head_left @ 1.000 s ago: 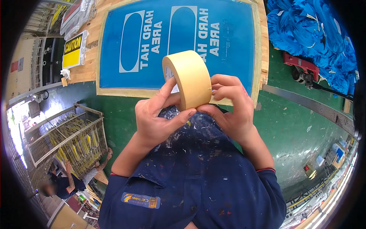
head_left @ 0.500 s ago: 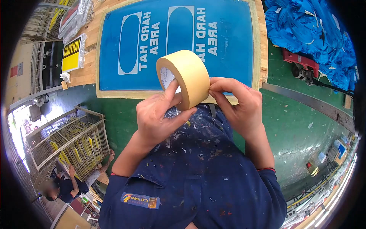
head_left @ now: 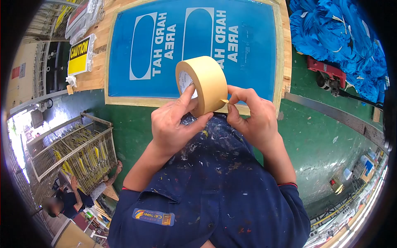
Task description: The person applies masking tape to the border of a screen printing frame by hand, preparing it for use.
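Observation:
A wide roll of tan tape (head_left: pixel 211 80) is held up in front of my body. My left hand (head_left: pixel 171 122) grips it, with fingers in the core and the thumb under the lower edge. My right hand (head_left: pixel 252 115) pinches a small lifted corner of the tape's end at the roll's right side. Behind the roll lies a blue screen (head_left: pixel 120 49) in a tan-edged frame, with mirrored "HARD HAT AREA" lettering, on a wooden table (head_left: pixel 99 62).
A yellow and black caution sign (head_left: pixel 80 58) lies at the table's left. Blue material (head_left: pixel 339 41) is heaped at the upper right above a red device (head_left: pixel 326 72). A wire rack (head_left: pixel 74 144) and another person (head_left: pixel 74 202) are at the lower left.
The roll has turned slightly and moved a little right. A small corner of tape now stands off it, between my right fingertips. My left hand has shifted slightly right with the roll.

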The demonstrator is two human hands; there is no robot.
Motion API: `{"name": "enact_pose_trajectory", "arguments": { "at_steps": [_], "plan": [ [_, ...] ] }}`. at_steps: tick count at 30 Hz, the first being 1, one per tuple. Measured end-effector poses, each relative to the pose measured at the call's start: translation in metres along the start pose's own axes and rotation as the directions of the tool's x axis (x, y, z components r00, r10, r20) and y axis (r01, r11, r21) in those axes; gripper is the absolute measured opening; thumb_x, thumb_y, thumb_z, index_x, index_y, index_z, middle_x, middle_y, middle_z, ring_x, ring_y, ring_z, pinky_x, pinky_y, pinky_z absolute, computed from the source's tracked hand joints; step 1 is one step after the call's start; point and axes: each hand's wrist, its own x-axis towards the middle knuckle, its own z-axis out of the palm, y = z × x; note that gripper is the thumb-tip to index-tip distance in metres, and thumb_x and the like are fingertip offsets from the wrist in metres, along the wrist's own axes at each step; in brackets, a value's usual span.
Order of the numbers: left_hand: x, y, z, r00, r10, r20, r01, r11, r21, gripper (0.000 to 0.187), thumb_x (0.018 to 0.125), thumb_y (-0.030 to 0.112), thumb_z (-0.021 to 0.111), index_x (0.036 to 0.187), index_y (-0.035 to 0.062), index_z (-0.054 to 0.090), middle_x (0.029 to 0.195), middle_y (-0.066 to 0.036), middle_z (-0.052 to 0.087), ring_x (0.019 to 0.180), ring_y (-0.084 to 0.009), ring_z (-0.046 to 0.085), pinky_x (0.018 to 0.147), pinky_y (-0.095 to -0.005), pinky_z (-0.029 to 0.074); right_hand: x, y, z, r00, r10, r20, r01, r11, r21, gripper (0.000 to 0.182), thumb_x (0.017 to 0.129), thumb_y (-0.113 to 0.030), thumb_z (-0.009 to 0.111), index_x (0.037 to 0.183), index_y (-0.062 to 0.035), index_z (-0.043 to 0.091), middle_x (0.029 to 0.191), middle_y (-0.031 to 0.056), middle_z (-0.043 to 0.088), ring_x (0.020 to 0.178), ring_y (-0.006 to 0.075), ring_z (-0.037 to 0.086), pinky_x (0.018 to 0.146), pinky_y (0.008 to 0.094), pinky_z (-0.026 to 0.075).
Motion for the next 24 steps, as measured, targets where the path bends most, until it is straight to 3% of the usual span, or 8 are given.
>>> {"name": "enact_pose_trajectory", "arguments": {
  "at_steps": [4, 7, 10, 13, 16, 19, 23, 24],
  "plan": [
    [-0.002, -0.001, 0.002, 0.99, -0.138, 0.016, 0.139, 0.986, -0.097, 0.073, 0.079, 0.013, 0.09, 0.141, -0.0086, 0.059, 0.099, -0.016, 0.081, 0.089, -0.025, 0.08, 0.078, -0.0321, 0.062, -0.011, 0.011, 0.008, 0.988, 0.127, -0.086, -0.1, 0.96, 0.261, 0.032, 0.085, 0.0, 0.077, 0.112, -0.004, 0.058, 0.119, 0.0133, 0.076, 0.094, 0.0342, 0.077, 0.076, 0.0405, 0.061],
    [-0.005, -0.007, 0.007, 0.977, -0.211, 0.026, 0.212, 0.96, -0.186, 0.072, 0.082, 0.013, 0.088, 0.143, -0.0078, 0.057, 0.102, -0.017, 0.08, 0.09, -0.0239, 0.08, 0.081, -0.0312, 0.061, -0.002, 0.008, 0.004, 0.991, 0.126, -0.046, -0.111, 0.963, 0.246, 0.032, 0.084, -0.002, 0.079, 0.111, -0.0035, 0.061, 0.133, 0.0146, 0.071, 0.108, 0.0351, 0.074, 0.085, 0.0429, 0.06],
    [-0.007, -0.003, 0.007, 0.975, -0.211, 0.073, 0.221, 0.96, -0.172, 0.072, 0.082, 0.012, 0.087, 0.145, -0.006, 0.056, 0.103, -0.018, 0.08, 0.091, -0.0244, 0.08, 0.083, -0.031, 0.06, 0.0, 0.016, 0.008, 1.0, -0.015, -0.006, 0.015, 1.0, -0.001, 0.028, 0.083, -0.003, 0.08, 0.106, -0.0036, 0.064, 0.142, 0.0147, 0.065, 0.12, 0.0365, 0.068, 0.094, 0.0451, 0.057],
    [-0.011, -0.006, 0.012, 0.97, -0.23, 0.082, 0.242, 0.95, -0.198, 0.071, 0.083, 0.01, 0.086, 0.145, -0.0053, 0.057, 0.104, -0.018, 0.08, 0.093, -0.0233, 0.08, 0.086, -0.0317, 0.06, -0.002, 0.02, 0.012, 0.996, -0.08, -0.04, 0.078, 0.996, -0.032, 0.022, 0.083, -0.002, 0.08, 0.099, -0.004, 0.065, 0.142, 0.0142, 0.064, 0.123, 0.038, 0.065, 0.099, 0.0461, 0.055],
    [-0.005, -0.004, 0.013, 0.88, -0.447, 0.163, 0.473, 0.784, -0.401, 0.075, 0.085, 0.01, 0.085, 0.15, -0.0054, 0.051, 0.106, -0.017, 0.08, 0.094, -0.0216, 0.079, 0.087, -0.0323, 0.061, -0.007, 0.016, 0.012, 0.984, -0.175, -0.027, 0.175, 0.984, 0.003, 0.024, 0.084, -0.001, 0.079, 0.102, -0.0052, 0.064, 0.138, 0.0148, 0.065, 0.121, 0.0399, 0.064, 0.098, 0.0462, 0.055],
    [-0.004, 0.002, 0.016, 0.86, -0.479, 0.176, 0.488, 0.672, -0.557, 0.074, 0.091, 0.01, 0.081, 0.155, -0.0024, 0.045, 0.112, -0.018, 0.079, 0.1, -0.0223, 0.078, 0.088, -0.0331, 0.061, -0.018, 0.025, 0.022, 0.993, -0.073, -0.092, 0.085, 0.986, 0.14, 0.033, 0.085, -0.004, 0.08, 0.114, -0.0051, 0.062, 0.14, 0.0167, 0.063, 0.124, 0.0388, 0.062, 0.099, 0.0455, 0.055],
    [-0.008, -0.005, 0.021, 0.843, -0.48, 0.243, 0.496, 0.519, -0.696, 0.068, 0.096, 0.011, 0.076, 0.155, 0.0024, 0.043, 0.12, -0.021, 0.076, 0.109, -0.0249, 0.075, 0.089, -0.0339, 0.061, -0.033, 0.045, 0.032, 0.976, 0.204, 0.073, -0.216, 0.892, 0.398, 0.062, 0.084, -0.018, 0.087, 0.136, -0.0061, 0.055, 0.147, 0.0178, 0.056, 0.134, 0.0375, 0.056, 0.105, 0.0479, 0.051],
    [-0.01, -0.008, 0.023, 0.841, -0.468, 0.272, 0.505, 0.499, -0.704, 0.066, 0.097, 0.012, 0.075, 0.154, 0.003, 0.043, 0.122, -0.021, 0.075, 0.111, -0.0252, 0.074, 0.09, -0.0341, 0.061, -0.039, 0.053, 0.036, 0.983, 0.11, 0.143, -0.143, 0.959, 0.243, 0.06, 0.083, -0.021, 0.088, 0.133, -0.0056, 0.059, 0.14, 0.0182, 0.061, 0.137, 0.041, 0.051, 0.11, 0.0521, 0.045]
  ]
}}
